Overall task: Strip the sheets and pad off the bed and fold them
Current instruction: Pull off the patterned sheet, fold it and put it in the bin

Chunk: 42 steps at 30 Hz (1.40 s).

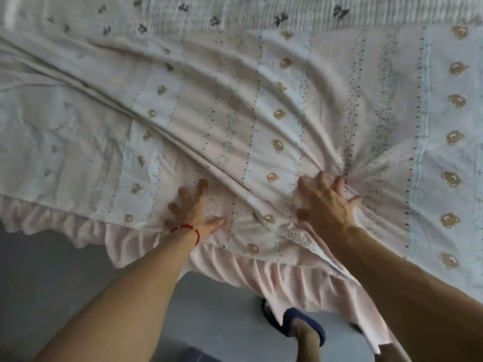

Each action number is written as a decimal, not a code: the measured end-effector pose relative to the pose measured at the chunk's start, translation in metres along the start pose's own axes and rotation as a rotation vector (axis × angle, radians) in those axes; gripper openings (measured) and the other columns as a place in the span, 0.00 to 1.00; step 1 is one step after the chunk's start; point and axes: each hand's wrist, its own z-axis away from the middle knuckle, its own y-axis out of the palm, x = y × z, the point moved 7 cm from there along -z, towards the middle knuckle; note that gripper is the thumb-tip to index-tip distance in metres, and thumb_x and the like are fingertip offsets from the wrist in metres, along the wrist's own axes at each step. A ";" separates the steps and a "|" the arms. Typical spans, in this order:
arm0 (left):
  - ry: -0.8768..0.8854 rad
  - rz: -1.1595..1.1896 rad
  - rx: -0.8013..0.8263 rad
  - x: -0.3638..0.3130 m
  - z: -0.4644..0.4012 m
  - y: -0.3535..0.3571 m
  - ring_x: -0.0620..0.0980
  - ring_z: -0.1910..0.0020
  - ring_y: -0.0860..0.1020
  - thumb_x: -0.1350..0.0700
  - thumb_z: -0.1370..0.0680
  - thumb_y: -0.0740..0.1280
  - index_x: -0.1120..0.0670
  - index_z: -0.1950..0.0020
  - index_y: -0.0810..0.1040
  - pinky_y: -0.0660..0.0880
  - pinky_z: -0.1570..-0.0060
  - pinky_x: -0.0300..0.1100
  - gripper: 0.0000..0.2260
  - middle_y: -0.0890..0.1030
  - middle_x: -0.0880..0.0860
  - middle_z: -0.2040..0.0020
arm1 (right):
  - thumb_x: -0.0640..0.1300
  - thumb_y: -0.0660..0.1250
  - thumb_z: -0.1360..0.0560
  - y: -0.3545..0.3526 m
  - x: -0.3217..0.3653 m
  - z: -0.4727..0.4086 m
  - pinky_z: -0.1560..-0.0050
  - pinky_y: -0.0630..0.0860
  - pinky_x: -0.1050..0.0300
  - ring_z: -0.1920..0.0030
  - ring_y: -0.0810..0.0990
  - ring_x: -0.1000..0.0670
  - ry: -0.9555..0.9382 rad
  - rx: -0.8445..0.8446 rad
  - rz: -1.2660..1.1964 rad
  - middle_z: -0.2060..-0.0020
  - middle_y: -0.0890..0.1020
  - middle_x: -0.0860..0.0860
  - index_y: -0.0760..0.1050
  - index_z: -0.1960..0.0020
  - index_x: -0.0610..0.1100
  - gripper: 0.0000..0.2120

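The right hand [328, 202] has its fingers [320, 178] curled down into the pink sheet [235, 121], clenching a bunch of cloth; creases fan outward from those fingertips like spokes, which suggests the grip is there to drag the fabric toward the bed edge. The left hand [194, 211], just beside it and slightly nearer the edge, lies flat with all 5 fingers spread and released, pressing the sheet down, probably to pin that part while the other hand gathers. A red string bracelet [187, 228] circles the left wrist. Between the 2 hands a long diagonal ridge of cloth runs up and away to the left, showing the sheet is already slack and partly loosened. Directly below the palms the sheet's ruffled pink skirt [274, 278] hangs over the bed edge. Beyond the fingertips, past the far hem of the sheet, a white quilted pad [235, 11] with dark bow prints lies exposed on the bed, not yet removed. Well below the hands, on the grey floor [65, 283], a foot in a navy slipper [300, 322] stands beneath the ruffle. Stripping looks barely begun; no folding is visible.
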 end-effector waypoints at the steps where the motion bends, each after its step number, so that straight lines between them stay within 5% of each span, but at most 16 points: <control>1: -0.007 -0.007 -0.011 -0.004 0.002 0.002 0.70 0.21 0.46 0.30 0.30 0.70 0.30 0.25 0.31 0.57 0.30 0.73 0.51 0.35 0.53 0.19 | 0.47 0.77 0.30 0.002 -0.002 -0.001 0.42 0.59 0.12 0.27 0.56 0.32 0.030 0.003 0.025 0.27 0.58 0.47 0.60 0.28 0.59 0.38; 4: 0.006 0.010 0.001 -0.009 0.007 0.003 0.71 0.22 0.44 0.34 0.27 0.69 0.31 0.25 0.30 0.57 0.31 0.74 0.49 0.32 0.54 0.20 | 0.42 0.78 0.31 0.004 0.004 -0.003 0.42 0.57 0.10 0.28 0.56 0.32 0.126 0.018 0.072 0.28 0.59 0.47 0.61 0.31 0.58 0.38; 10: 0.023 0.046 0.029 -0.008 0.000 0.009 0.72 0.22 0.41 0.35 0.25 0.69 0.32 0.26 0.27 0.55 0.31 0.74 0.50 0.29 0.55 0.21 | 0.41 0.71 0.22 0.007 0.014 -0.006 0.37 0.47 0.12 0.22 0.42 0.29 0.185 0.070 0.150 0.20 0.46 0.43 0.53 0.19 0.55 0.39; 15: -0.038 0.024 0.048 -0.015 0.001 0.017 0.74 0.24 0.36 0.34 0.25 0.67 0.38 0.29 0.19 0.51 0.31 0.77 0.53 0.21 0.60 0.26 | 0.31 0.64 0.22 0.007 0.018 -0.003 0.36 0.44 0.13 0.22 0.41 0.29 0.194 0.018 0.204 0.19 0.48 0.42 0.55 0.19 0.53 0.37; 20: -0.031 0.011 0.083 -0.020 0.003 0.015 0.76 0.25 0.35 0.33 0.25 0.66 0.41 0.30 0.17 0.50 0.31 0.77 0.55 0.19 0.63 0.28 | 0.37 0.67 0.22 0.006 0.021 0.000 0.35 0.45 0.13 0.21 0.39 0.30 0.253 0.040 0.209 0.19 0.47 0.43 0.53 0.19 0.54 0.39; 22: 0.017 -0.005 0.126 -0.020 0.007 0.010 0.77 0.25 0.36 0.34 0.24 0.65 0.41 0.30 0.17 0.51 0.31 0.77 0.54 0.20 0.63 0.28 | 0.39 0.70 0.23 -0.004 0.029 0.002 0.36 0.50 0.12 0.21 0.42 0.31 0.299 0.059 0.159 0.20 0.50 0.43 0.59 0.21 0.52 0.36; 24: 0.116 -0.042 0.169 -0.016 0.015 -0.003 0.76 0.24 0.41 0.37 0.24 0.67 0.41 0.26 0.21 0.55 0.30 0.75 0.52 0.24 0.63 0.25 | 0.40 0.72 0.25 -0.024 0.041 0.004 0.36 0.55 0.13 0.22 0.50 0.33 0.377 0.057 0.103 0.23 0.57 0.43 0.70 0.27 0.50 0.28; 26: 0.241 0.010 0.113 -0.002 0.018 -0.033 0.71 0.24 0.56 0.48 0.24 0.70 0.40 0.20 0.37 0.67 0.32 0.68 0.46 0.41 0.60 0.19 | 0.45 0.71 0.25 -0.050 0.068 0.011 0.32 0.58 0.18 0.24 0.61 0.36 0.407 -0.085 0.077 0.25 0.65 0.44 0.77 0.33 0.51 0.20; 28: 0.362 0.080 -0.197 0.014 0.008 -0.086 0.64 0.34 0.71 0.59 0.28 0.72 0.44 0.26 0.59 0.78 0.45 0.61 0.35 0.61 0.57 0.26 | 0.54 0.70 0.25 -0.068 0.128 0.017 0.28 0.62 0.28 0.27 0.68 0.41 0.219 -0.272 0.012 0.28 0.72 0.47 0.77 0.34 0.52 0.20; 31: 0.406 -0.072 -0.523 0.020 -0.038 -0.144 0.66 0.33 0.67 0.64 0.31 0.73 0.46 0.28 0.66 0.74 0.44 0.64 0.36 0.61 0.58 0.27 | 0.60 0.71 0.26 -0.052 0.210 0.004 0.29 0.66 0.37 0.32 0.73 0.45 -0.033 -0.217 -0.108 0.32 0.76 0.50 0.72 0.30 0.52 0.28; 33: 0.564 -0.244 -0.587 0.002 -0.074 -0.167 0.64 0.30 0.64 0.66 0.32 0.73 0.45 0.32 0.73 0.65 0.37 0.69 0.31 0.67 0.55 0.28 | 0.52 0.66 0.21 -0.045 0.225 -0.018 0.32 0.69 0.42 0.39 0.77 0.45 -0.073 -0.199 -0.076 0.39 0.79 0.49 0.72 0.33 0.50 0.18; 37: 0.966 -0.297 -0.630 -0.042 -0.114 -0.217 0.60 0.42 0.71 0.66 0.29 0.70 0.51 0.51 0.83 0.65 0.41 0.61 0.13 0.83 0.52 0.48 | 0.40 0.58 0.19 -0.069 0.186 -0.053 0.59 0.69 0.55 0.62 0.80 0.43 0.082 -0.252 -0.078 0.59 0.84 0.47 0.77 0.48 0.46 0.09; 39: 1.006 -0.285 -0.577 -0.066 -0.123 -0.235 0.58 0.45 0.71 0.63 0.25 0.69 0.49 0.51 0.83 0.64 0.46 0.55 0.09 0.83 0.51 0.51 | 0.39 0.59 0.20 -0.077 0.167 -0.062 0.62 0.71 0.53 0.60 0.81 0.42 0.180 -0.269 -0.077 0.59 0.84 0.45 0.79 0.49 0.45 0.10; 42: 0.915 -0.259 -0.514 -0.091 -0.139 -0.245 0.58 0.44 0.71 0.54 0.24 0.71 0.47 0.52 0.80 0.61 0.50 0.51 0.03 0.80 0.49 0.51 | 0.38 0.62 0.22 -0.091 0.167 -0.047 0.53 0.77 0.49 0.51 0.81 0.43 0.260 -0.572 -0.206 0.52 0.85 0.46 0.80 0.45 0.45 0.10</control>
